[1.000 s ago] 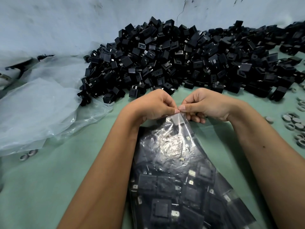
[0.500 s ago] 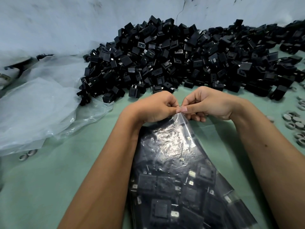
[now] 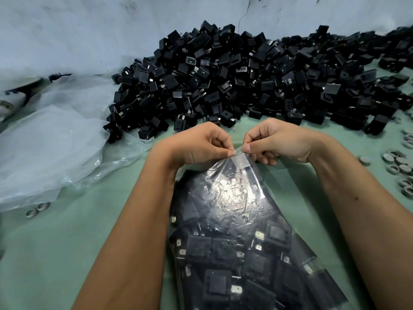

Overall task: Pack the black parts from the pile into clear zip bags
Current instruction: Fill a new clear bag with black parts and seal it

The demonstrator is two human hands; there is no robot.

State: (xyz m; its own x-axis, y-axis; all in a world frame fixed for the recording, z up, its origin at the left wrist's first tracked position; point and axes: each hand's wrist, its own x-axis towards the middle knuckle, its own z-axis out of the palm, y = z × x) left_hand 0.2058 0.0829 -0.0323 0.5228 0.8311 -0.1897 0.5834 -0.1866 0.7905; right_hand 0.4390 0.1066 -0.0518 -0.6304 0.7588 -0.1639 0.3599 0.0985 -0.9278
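Left hand (image 3: pixel 201 144) and right hand (image 3: pixel 277 142) both pinch the top edge of the clear plastic zip bag (image 3: pixel 237 231), thumbs nearly touching | bag packed with black parts, lying on the green table (image 3: pixel 67 253), long axis toward the big black parts pile (image 3: pixel 245 81), mouth facing it | crumpled clear plastic sheet (image 3: pixel 49 142) left
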